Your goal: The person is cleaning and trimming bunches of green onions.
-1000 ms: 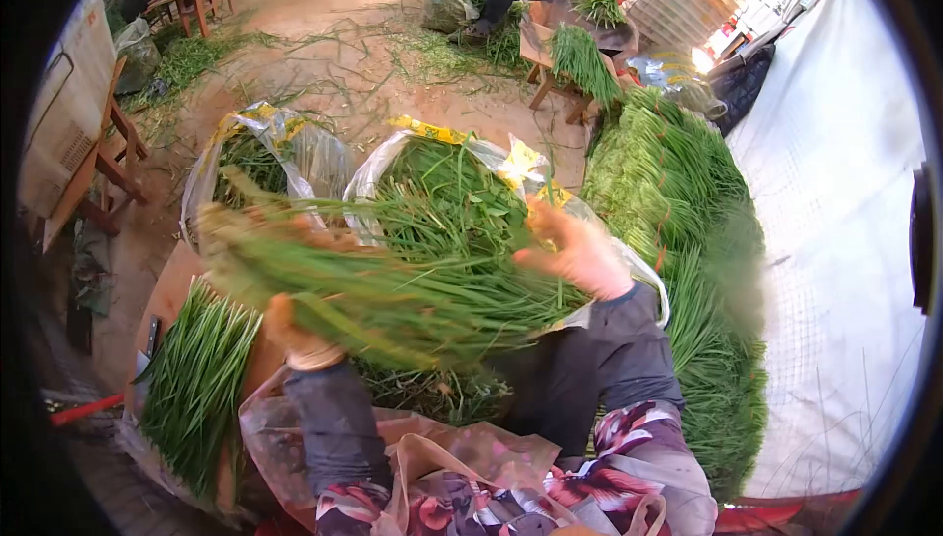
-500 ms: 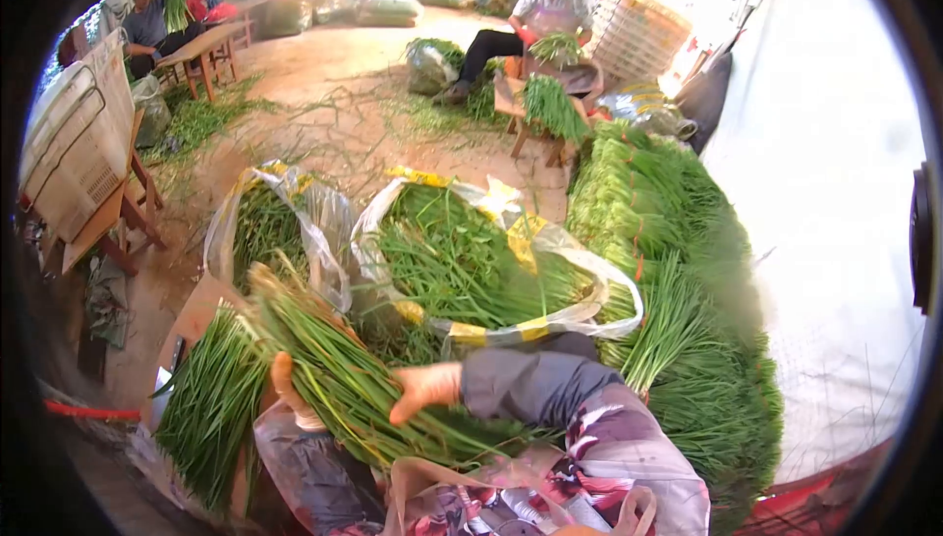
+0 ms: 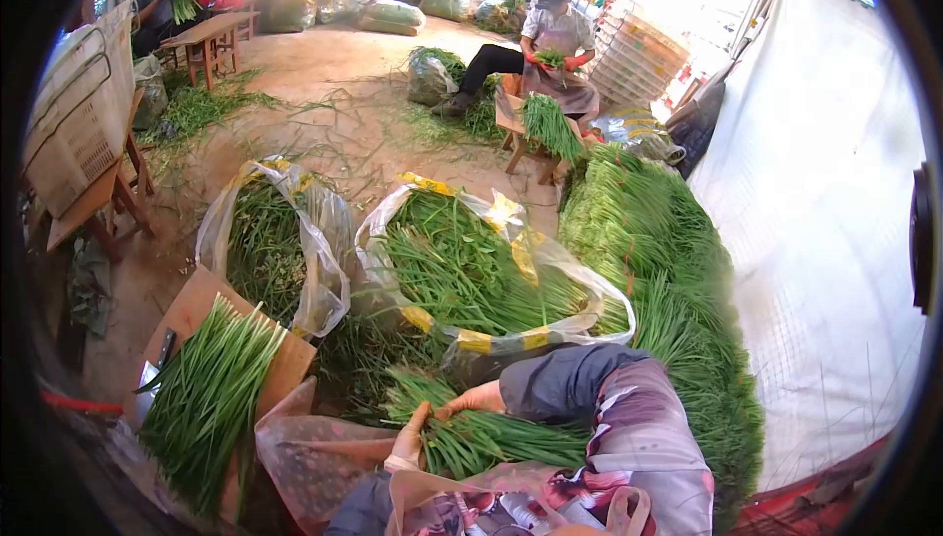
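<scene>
A bunch of garlic chives (image 3: 511,438) lies across my lap, its cut ends pointing left. My left hand (image 3: 411,438) is closed around the bunch near that end. Just right of it, my right hand (image 3: 476,400) grips the top of the same bunch, with some fingers hidden in the leaves. To the left, another pile of chives (image 3: 216,369) rests on a wooden board (image 3: 192,310), beside a knife (image 3: 165,349). In front of my hands is an open plastic bag (image 3: 629,312) full of loose chives.
A second plastic bag (image 3: 329,281) of greens stands front left. Bundled chives (image 3: 688,359) are stacked along my right, beside a white sheet (image 3: 815,192). A co-worker (image 3: 558,35) sits ahead by a small bench (image 3: 516,123). Crates (image 3: 79,133) stand at left.
Both hands have moved right and down with the bunch, from beside the board to over my lap. The bunch has swung from steeply slanted to nearly level.
</scene>
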Tool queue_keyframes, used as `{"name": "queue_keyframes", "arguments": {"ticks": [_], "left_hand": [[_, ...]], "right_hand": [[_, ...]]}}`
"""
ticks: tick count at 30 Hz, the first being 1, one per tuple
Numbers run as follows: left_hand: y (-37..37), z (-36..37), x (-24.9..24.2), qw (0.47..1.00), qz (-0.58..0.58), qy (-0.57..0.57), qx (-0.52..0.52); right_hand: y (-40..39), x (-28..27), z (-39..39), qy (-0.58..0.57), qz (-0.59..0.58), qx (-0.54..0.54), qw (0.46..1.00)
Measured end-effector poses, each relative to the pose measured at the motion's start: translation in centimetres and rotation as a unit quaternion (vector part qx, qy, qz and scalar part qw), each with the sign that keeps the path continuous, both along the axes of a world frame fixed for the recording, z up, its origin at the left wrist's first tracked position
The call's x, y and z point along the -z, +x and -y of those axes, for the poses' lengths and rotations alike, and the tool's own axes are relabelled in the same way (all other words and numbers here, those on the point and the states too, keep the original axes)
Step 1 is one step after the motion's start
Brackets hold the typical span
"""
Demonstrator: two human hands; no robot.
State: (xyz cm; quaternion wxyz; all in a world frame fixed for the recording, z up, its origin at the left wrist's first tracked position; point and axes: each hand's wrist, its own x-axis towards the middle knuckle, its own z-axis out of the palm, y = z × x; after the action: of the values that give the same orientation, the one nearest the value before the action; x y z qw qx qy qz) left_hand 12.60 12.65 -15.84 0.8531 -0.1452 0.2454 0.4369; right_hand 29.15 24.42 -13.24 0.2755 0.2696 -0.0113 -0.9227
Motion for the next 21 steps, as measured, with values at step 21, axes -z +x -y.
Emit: {"name": "queue_keyframes", "arguments": {"ticks": [21], "left_hand": [[0.6,0.3,2.2,0.993,-0.043,-0.016,0.111]], "right_hand": [[1.6,-0.1,5.2,0.58,-0.228,-0.153,0.767]]}}
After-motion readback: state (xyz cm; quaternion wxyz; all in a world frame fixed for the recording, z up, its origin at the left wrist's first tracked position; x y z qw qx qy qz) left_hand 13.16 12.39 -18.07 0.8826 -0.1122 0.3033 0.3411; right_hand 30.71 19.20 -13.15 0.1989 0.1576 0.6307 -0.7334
